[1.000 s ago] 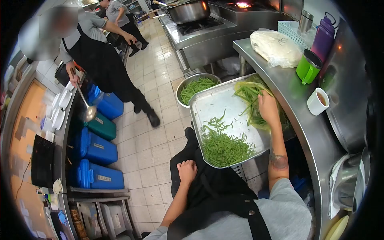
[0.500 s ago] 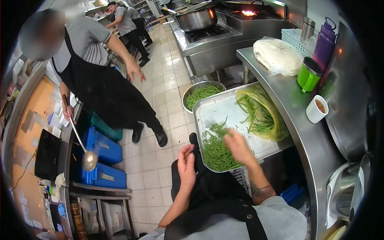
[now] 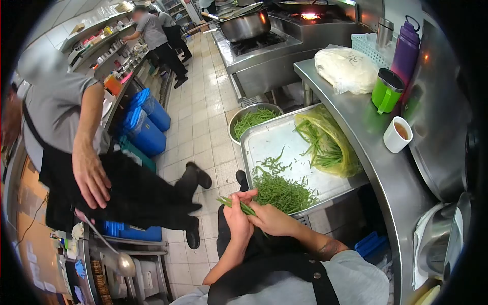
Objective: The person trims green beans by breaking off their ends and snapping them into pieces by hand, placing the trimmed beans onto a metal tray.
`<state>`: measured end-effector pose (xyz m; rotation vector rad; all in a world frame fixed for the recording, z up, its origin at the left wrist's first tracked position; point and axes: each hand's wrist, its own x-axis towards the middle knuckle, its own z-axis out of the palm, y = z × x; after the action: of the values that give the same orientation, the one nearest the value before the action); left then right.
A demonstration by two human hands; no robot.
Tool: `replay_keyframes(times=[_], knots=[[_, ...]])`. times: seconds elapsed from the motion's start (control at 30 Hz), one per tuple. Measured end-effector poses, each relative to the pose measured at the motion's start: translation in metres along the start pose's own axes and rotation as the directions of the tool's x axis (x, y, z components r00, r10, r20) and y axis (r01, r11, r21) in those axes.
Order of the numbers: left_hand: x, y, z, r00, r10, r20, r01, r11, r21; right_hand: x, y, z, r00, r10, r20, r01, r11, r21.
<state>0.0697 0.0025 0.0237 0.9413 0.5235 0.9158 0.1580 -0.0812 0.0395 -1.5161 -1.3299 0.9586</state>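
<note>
A small bunch of green beans (image 3: 246, 208) lies across my left hand (image 3: 238, 219), whose fingers are closed round it. My right hand (image 3: 268, 217) grips the same bunch from the other side, close against the left. Both hands are over my lap, at the near left corner of a metal tray (image 3: 264, 140). Cut green beans (image 3: 283, 189) form a heap on the near part of that tray. Longer beans lie in an open yellow plastic bag (image 3: 348, 165) on the tray's far right. A metal bowl (image 3: 231, 128) of beans sits on the floor behind the tray.
A person in a black apron (image 3: 127, 183) passes on the left with a ladle (image 3: 126, 264). The steel counter (image 3: 356, 122) on the right bears a green mug (image 3: 387, 91), a white cup (image 3: 397, 135) and a purple bottle (image 3: 406, 48). Beyond, a stove burner (image 3: 310, 16) is lit.
My right hand has come off the tray toward my left hand, and both now hold beans. The person with the ladle has walked nearer on the left.
</note>
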Motion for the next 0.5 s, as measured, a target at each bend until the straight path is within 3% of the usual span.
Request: replay_keyframes(times=[0.1, 0.2, 0.23, 0.3, 0.33, 0.37, 0.4, 0.43, 0.5], knots=[[0.006, 0.001, -0.008, 1.000, -0.002, 0.018, 0.004, 0.993, -0.121, -0.001, 0.015, 0.004, 0.988, -0.126, -0.088, 0.124, 0.992, -0.037], [0.008, 0.005, -0.010, 0.991, -0.131, -0.009, 0.127, 0.972, -0.198, -0.004, 0.016, 0.001, 0.992, -0.096, -0.086, 0.098, 0.995, 0.021], [0.010, 0.005, -0.013, 0.986, -0.169, 0.000, 0.164, 0.961, -0.222, -0.005, 0.018, -0.001, 0.994, -0.098, -0.052, 0.096, 0.995, -0.036], [0.018, 0.008, -0.020, 0.950, -0.225, -0.217, 0.157, 0.943, -0.293, -0.006, 0.024, -0.007, 0.995, -0.097, 0.017, 0.098, 0.984, -0.149], [0.024, 0.010, -0.026, 0.912, -0.255, -0.320, 0.147, 0.934, -0.327, -0.008, 0.025, -0.011, 0.994, -0.100, 0.031, 0.103, 0.987, -0.126], [0.032, 0.009, -0.043, 0.958, -0.208, -0.197, 0.103, 0.892, -0.440, -0.009, 0.025, -0.017, 0.994, -0.104, 0.046, 0.108, 0.989, -0.103], [0.037, 0.016, -0.050, 0.954, -0.214, -0.209, 0.081, 0.857, -0.509, -0.011, 0.027, -0.023, 0.992, -0.108, 0.060, 0.113, 0.990, -0.080], [0.040, 0.021, -0.056, 0.955, -0.205, -0.215, 0.093, 0.894, -0.439, -0.010, 0.033, -0.028, 0.991, -0.125, 0.046, 0.126, 0.992, -0.030], [0.037, 0.026, -0.058, 0.961, -0.215, -0.175, 0.161, 0.948, -0.276, -0.011, 0.026, -0.038, 1.000, 0.017, -0.016, -0.012, 0.954, 0.300]])
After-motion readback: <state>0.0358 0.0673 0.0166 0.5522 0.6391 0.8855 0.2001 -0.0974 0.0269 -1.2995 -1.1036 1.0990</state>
